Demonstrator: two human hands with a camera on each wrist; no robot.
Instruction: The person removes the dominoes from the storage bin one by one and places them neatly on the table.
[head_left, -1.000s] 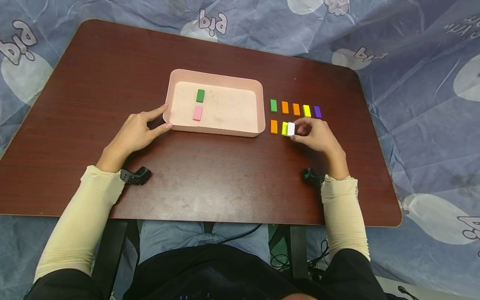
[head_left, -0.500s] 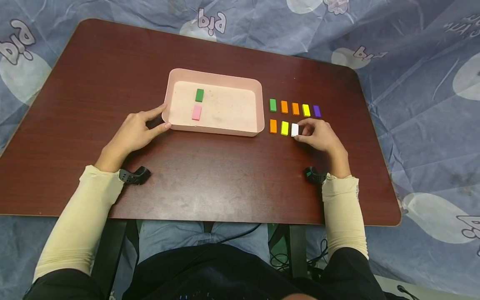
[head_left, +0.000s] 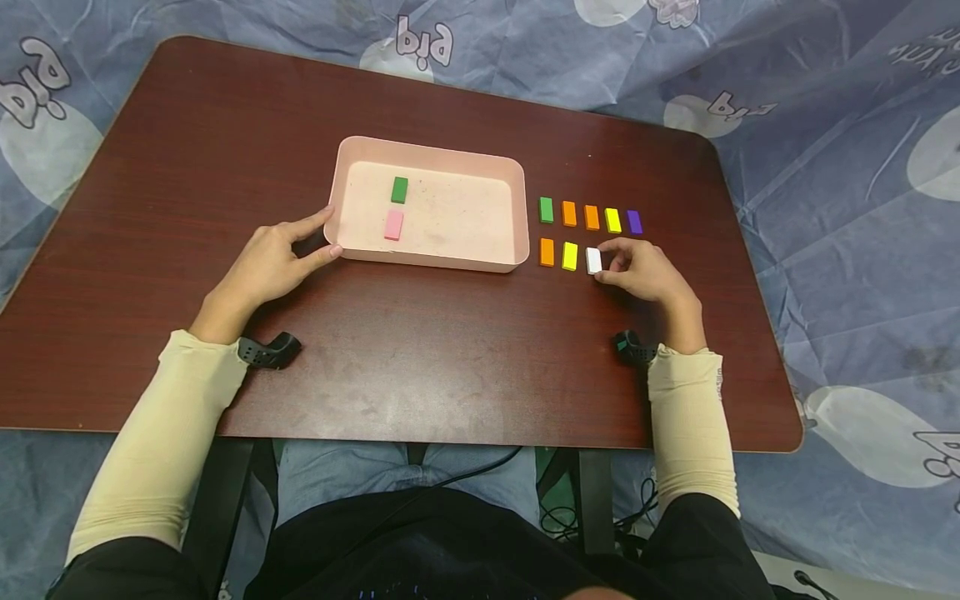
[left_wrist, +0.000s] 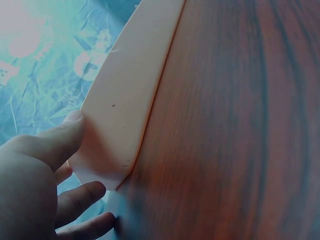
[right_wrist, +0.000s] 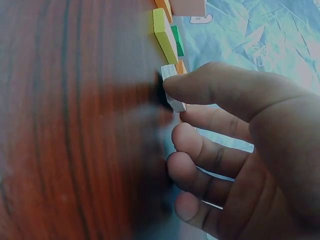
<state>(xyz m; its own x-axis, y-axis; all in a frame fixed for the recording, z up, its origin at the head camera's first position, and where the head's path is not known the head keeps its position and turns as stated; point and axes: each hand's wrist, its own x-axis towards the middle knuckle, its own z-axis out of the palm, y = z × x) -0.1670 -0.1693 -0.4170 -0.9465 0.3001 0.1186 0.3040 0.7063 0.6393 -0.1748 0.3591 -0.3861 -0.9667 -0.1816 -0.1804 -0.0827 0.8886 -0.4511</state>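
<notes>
My right hand (head_left: 647,268) pinches a small white block (head_left: 594,261) between thumb and forefinger, at the right end of the nearer row. In the right wrist view the thumb lies on the white block (right_wrist: 172,89), low by the tabletop; whether it touches the wood I cannot tell. Beside it stand a yellow block (head_left: 570,257) and an orange block (head_left: 547,252). My left hand (head_left: 264,268) touches the front left corner of a shallow pink tray (head_left: 435,260), fingers mostly straight. Inside the tray are a green block (head_left: 399,190) and a pink block (head_left: 393,225).
A farther row holds a green block (head_left: 546,210), two orange blocks (head_left: 569,214), a yellow block (head_left: 613,221) and a purple block (head_left: 634,222). All stand right of the tray on a brown table (head_left: 450,358). Patterned blue cloth (head_left: 525,50) surrounds the table.
The white block, against the yellow block a second ago, has moved right with my right hand, leaving a gap between them. My left hand and the tray have stayed in place.
</notes>
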